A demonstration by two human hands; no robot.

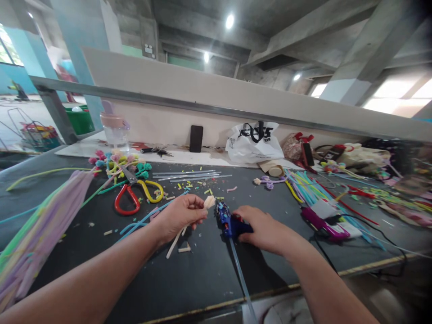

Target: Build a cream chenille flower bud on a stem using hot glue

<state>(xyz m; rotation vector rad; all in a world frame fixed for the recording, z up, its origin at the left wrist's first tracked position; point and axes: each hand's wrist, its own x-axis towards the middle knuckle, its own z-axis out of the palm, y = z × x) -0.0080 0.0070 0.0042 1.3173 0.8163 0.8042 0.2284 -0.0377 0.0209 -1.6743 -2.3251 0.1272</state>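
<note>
Between the thumb and fingers of my left hand [182, 213] is a small cream fuzzy pipe-cleaner piece [209, 202], closely bunched. My right hand [265, 225] wraps round a blue hot glue gun [225, 220], its nozzle pointing away from me just right of the cream piece. A long clear glue stick [240, 272] runs out of its back toward the table edge. Below my left hand, a cream pipe-cleaner length [173, 245] slants down. Scissors [127, 200] with one red and one yellow handle lie left of the hands, beside blue pipe cleaners [137, 223].
Pastel pipe cleaners [50, 229] cover the left side, near finished fuzzy flowers [116, 164]. Clear glue sticks [192, 176] and scraps lie ahead. A phone [196, 138], a bottle [114, 130] and a white bag [254, 144] stand behind. A purple glue gun [326, 225] with cord lies right.
</note>
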